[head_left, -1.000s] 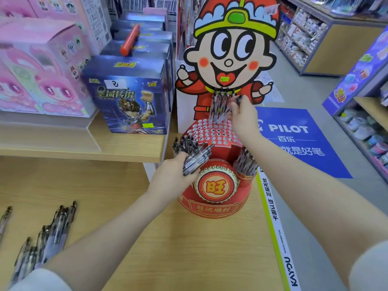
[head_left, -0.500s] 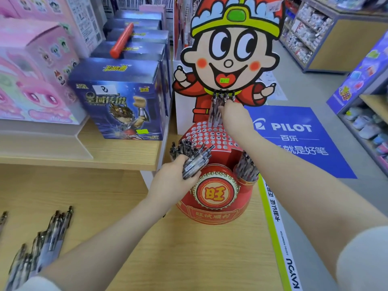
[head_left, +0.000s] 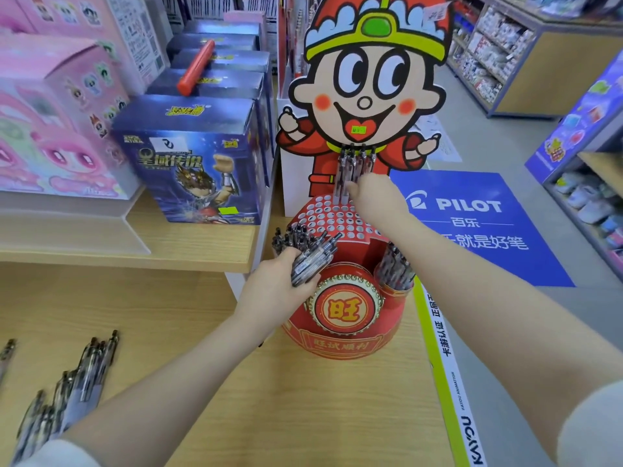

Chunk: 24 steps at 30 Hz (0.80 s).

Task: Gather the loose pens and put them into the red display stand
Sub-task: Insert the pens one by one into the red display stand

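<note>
Shop shelving surrounds you, and your work sits on a pale wooden counter (head_left: 236, 382). At its right end stands the red display stand (head_left: 344, 332), round, with a gold-rimmed badge on its front, a perforated red top panel (head_left: 332, 219) and a cartoon boy cutout (head_left: 367, 85) rising behind it. A few pens (head_left: 354, 163) stand upright in the rear holes of that panel, and your right hand (head_left: 374, 200) is at them, its fingers curled around their lower barrels. Your left hand (head_left: 276, 284) grips a bundle of pens (head_left: 313, 259) just in front of the stand's left cup (head_left: 290, 235), which is full of pens. Another cup (head_left: 394, 269) on the stand's right side is also packed. More loose pens (head_left: 64, 389) lie on the counter at the lower left, well apart from the stand. Beyond, on a raised shelf to your left, stand blue card boxes (head_left: 192, 160) with a red tube (head_left: 196, 67) lying on top, and pink boxes (head_left: 57, 109) beside them. A blue PILOT floor mat (head_left: 472, 224) lies to the right of the counter.
</note>
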Motion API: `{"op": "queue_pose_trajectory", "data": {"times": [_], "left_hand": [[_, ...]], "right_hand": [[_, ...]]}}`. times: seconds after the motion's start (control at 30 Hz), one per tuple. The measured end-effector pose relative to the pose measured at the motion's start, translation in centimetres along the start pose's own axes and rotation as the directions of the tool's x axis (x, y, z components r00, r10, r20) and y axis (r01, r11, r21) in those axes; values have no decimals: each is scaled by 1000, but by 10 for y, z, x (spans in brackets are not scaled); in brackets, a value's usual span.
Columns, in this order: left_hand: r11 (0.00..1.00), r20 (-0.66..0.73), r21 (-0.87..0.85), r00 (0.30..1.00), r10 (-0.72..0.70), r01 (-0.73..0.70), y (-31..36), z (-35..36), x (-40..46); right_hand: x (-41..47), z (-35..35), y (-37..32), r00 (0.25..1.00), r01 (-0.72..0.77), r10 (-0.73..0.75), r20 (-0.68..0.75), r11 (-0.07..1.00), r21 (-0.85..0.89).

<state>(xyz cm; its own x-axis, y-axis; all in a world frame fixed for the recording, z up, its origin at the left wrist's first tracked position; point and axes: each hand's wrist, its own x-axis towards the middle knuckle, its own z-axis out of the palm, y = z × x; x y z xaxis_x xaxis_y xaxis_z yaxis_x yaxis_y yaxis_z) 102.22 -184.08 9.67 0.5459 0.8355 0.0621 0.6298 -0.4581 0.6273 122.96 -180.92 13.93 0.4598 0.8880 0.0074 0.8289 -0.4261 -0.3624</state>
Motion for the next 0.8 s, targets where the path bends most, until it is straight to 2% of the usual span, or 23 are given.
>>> {"op": "queue_pose_trajectory", "data": {"times": [0.07,0.17,0.33,0.5,0.6,0.73,0.8], "left_hand": [[1000,1,15,1000,2,-2,-3,1,-2],[998,35,55,999,-3,1,-5,5,-6],[993,68,110,997,-41,34,-5,9,-15],[988,63,151,997,-38,28,0,10,-23],[987,71,160,997,-32,21,4,12,-28],[978,117,206,992,-48,23,1,15,-31],[977,129,212,990,-48,20,2,15,-31]], "right_hand": [[-23,-1,0,1000,23,-20,-16,981,193],[-67,-5,-6,988,36,-97,123,905,424],[-103,-3,0,968,16,-131,214,884,468],[-118,3,7,923,-74,-137,361,855,513],[-126,5,6,928,-167,-105,357,741,650],[-123,1,11,966,-232,48,255,598,767],[-121,0,13,964,-252,70,255,527,811]]}}
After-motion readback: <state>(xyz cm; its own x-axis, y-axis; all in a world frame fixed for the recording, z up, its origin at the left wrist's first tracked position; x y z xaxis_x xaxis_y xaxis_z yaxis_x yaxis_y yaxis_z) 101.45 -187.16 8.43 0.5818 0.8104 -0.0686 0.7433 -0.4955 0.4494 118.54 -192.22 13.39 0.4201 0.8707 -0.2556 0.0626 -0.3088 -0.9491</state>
